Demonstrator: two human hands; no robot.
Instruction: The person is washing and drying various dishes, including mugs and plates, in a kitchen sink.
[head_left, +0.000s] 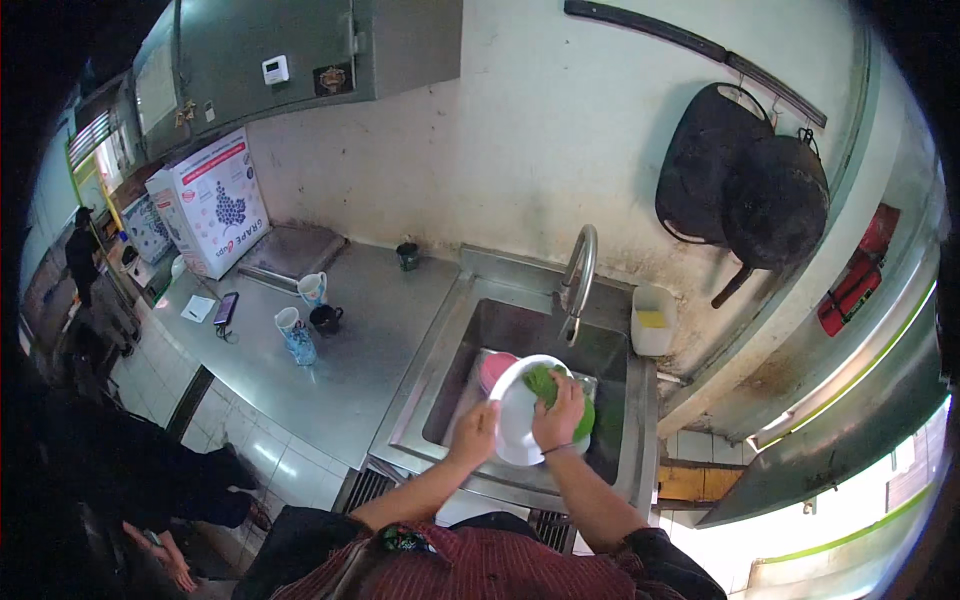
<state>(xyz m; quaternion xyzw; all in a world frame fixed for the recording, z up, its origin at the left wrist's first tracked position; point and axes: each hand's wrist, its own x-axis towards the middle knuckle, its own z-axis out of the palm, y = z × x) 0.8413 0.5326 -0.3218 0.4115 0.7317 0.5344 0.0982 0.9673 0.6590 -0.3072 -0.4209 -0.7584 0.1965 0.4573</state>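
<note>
My left hand (475, 433) grips the left rim of a white plate or shallow bowl (516, 420), which is tilted above the sink. With my right hand (559, 414) I press a green scouring pad (541, 381) against its inner face. Beneath, in the stainless steel sink (484, 322), a pink dish (498, 367) and a green dish (585, 420) show partly; the white dish and my right hand hide the rest. The curved metal faucet (586, 262) stands behind, and I cannot make out any running water.
Left of the sink, a steel counter (375, 315) holds mugs (296, 334), a phone (226, 308) and a large carton (217, 202). A plastic container (651, 321) with a yellow sponge stands at the sink's right. Blackened pans (776, 202) hang on the wall. Another person's hand (161, 555) shows lower left.
</note>
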